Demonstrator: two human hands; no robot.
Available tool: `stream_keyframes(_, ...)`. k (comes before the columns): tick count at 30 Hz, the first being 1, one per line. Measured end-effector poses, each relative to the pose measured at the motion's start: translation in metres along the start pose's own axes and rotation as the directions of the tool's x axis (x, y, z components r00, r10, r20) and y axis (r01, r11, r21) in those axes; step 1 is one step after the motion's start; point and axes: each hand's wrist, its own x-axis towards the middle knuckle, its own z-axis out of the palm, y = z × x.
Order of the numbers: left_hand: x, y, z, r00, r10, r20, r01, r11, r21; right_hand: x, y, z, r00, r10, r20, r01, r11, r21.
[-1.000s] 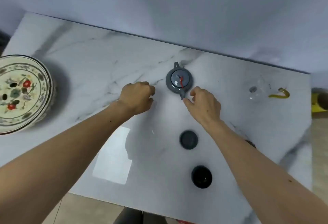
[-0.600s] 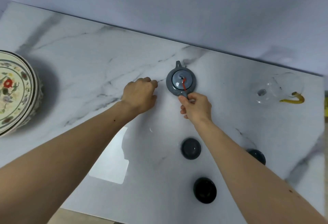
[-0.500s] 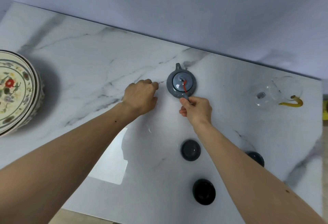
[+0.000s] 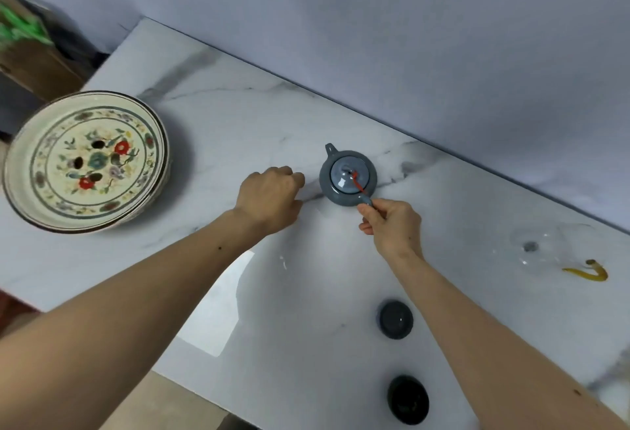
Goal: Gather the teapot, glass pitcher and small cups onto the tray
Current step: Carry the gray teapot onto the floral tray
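A small blue-grey teapot with a red cord on its lid stands on the marble table near the wall. My right hand pinches its handle at the near side. My left hand rests just left of the pot as a loose fist, holding nothing. The round floral tray sits at the far left. A clear glass pitcher with a yellow handle lies at the right. Two dark small cups stand near me: a grey cup and a black cup.
The white marble table runs along a pale wall. Its front edge crosses the lower left, with floor below. A brown box with green marks sits beyond the table's left corner.
My right hand has closed onto the teapot's handle. My head view has swung left, bringing the whole tray into sight. The left hand has stayed beside the pot.
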Motion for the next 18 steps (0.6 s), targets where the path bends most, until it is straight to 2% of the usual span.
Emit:
stream_keyframes(8,-0.039,-0.115,-0.052,0.990,-0.120,-0.069,0.121,0.993,0.010,-0.011,-0.108,0.078,0.975,-0.171,0.141,0.178,0.983,-0.038)
stream_keyframes(18,-0.072,-0.282,-0.086,0.981,-0.180,-0.080,0.177,0.983,-0.039,-0.026,-0.204,0.216,0.940,-0.240,0.242,0.263,0.963,-0.065)
